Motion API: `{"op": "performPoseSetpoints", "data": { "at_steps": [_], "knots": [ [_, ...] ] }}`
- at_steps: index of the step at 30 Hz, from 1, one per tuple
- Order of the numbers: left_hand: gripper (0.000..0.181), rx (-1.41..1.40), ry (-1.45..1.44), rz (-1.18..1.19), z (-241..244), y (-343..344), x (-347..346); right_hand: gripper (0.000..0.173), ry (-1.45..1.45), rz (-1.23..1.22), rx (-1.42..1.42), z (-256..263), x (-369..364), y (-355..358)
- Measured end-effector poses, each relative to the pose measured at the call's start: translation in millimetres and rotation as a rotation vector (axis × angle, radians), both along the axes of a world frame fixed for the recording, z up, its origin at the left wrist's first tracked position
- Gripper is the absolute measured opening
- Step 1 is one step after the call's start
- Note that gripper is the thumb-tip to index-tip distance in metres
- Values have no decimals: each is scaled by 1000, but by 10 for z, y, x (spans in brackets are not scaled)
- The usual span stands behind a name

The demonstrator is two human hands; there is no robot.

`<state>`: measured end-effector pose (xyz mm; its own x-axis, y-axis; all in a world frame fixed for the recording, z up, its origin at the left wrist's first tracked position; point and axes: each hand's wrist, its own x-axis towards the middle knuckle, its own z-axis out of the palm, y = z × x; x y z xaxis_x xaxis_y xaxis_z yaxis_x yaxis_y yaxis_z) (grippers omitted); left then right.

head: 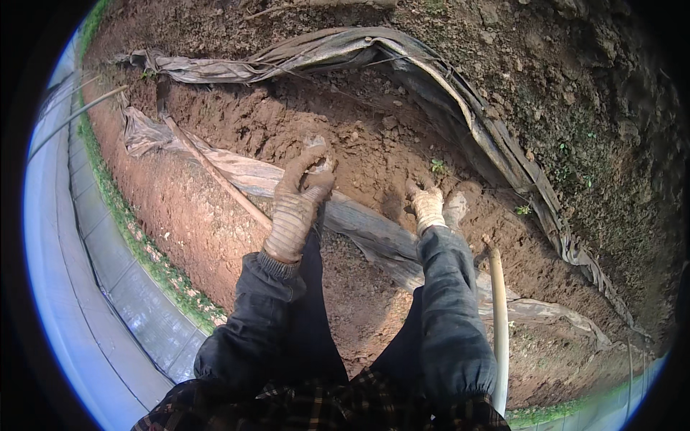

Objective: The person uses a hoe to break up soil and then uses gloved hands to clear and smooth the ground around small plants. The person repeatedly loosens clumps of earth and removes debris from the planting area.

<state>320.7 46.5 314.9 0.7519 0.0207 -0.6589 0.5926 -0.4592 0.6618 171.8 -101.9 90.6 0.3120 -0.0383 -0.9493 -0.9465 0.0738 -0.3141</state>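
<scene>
I wear muddy work gloves and dark sleeves. My left hand (303, 194) is over the loose brown soil (366, 156), its fingers and thumb curved around a pale, mud-caked lump (315, 142); whether it grips the lump is not clear. My right hand (427, 200) has its fingertips down against the soil, the fingers partly hidden. A small green seedling (437, 166) grows just above it. Beside the right wrist a pale, mud-smeared object (457, 207) lies partly in the soil. A strip of grey plastic film (372, 221) passes beneath both forearms.
Bunched plastic film (458, 97) curves along the far side of the furrow. A wooden pole (215, 172) slants at left, and a pale curved pole (499, 323) stands near my right forearm. A grassy edge (145, 242) and a paved strip (118, 258) run down the left.
</scene>
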Motion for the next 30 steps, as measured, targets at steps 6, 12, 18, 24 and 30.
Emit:
{"op": "performPoseSetpoints", "data": {
  "at_steps": [6, 12, 18, 24, 30],
  "knots": [
    [32, 106, 31, -183, -1154, 816, 290, 43, 386, -817, 146, -702, -54, 443],
    [31, -21, 451, 68, -1546, 1175, 313, 53, 194, -1345, 328, -1306, -170, 719],
    [41, -34, 545, -165, -1567, 742, 411, 57, 26, -1817, 414, -1780, 250, 708],
    [34, 12, 546, -188, -1634, 621, 381, 35, -662, -1865, 789, -1457, 337, 378],
    [30, 25, 544, -238, -1630, 483, 380, 48, -795, -549, -814, 63, -126, -1505]
  ]
}}
